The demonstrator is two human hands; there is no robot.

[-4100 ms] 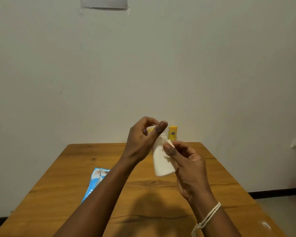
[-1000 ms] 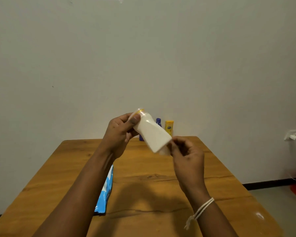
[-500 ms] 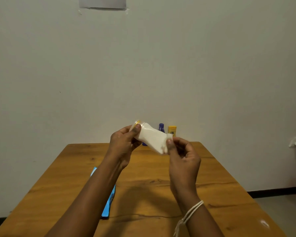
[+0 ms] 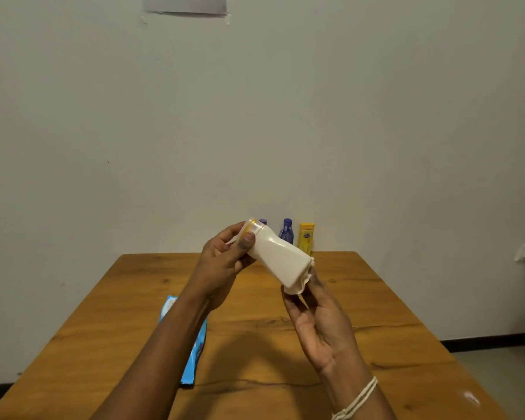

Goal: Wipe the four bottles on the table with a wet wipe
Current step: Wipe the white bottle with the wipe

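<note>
**Wiping the White Bottle: Grip and Handling Status**

Nearest the camera, 2 forearms reach forward over the wooden table (image 4: 376,298). A blue wipe packet (image 4: 196,353) lies flat on the table, partly hidden under the left forearm.

The right hand (image 4: 322,322) is palm-up below the base of the white bottle (image 4: 278,257). Its fingers press the wet wipe (image 4: 300,284) against the bottom edge of the bottle; the wipe bunches around that edge. The hand is closed on the wipe, not on the bottle itself.

The left hand (image 4: 225,262) is closed around the neck and cap end of the white bottle, thumb across the yellow ring below the cap. The bottle is held in the air above the table, tilted, cap up-left and base down-right.

Handling judgement: the bottle appears to be light, stiff plastic with a smooth surface. A wet film is likely to make it slippery. The waisted neck is the securest place to hold, since the body flares below it. The wipe is soft and limp and needs fingertip pressure to stay in contact.

At the far edge of the table, against the wall, stand 3 further bottles: a purple cap (image 4: 262,221) showing behind the held bottle, a purple bottle (image 4: 286,231) and a yellow bottle (image 4: 306,237). The last 2 stand just beside each other, upright.
</note>
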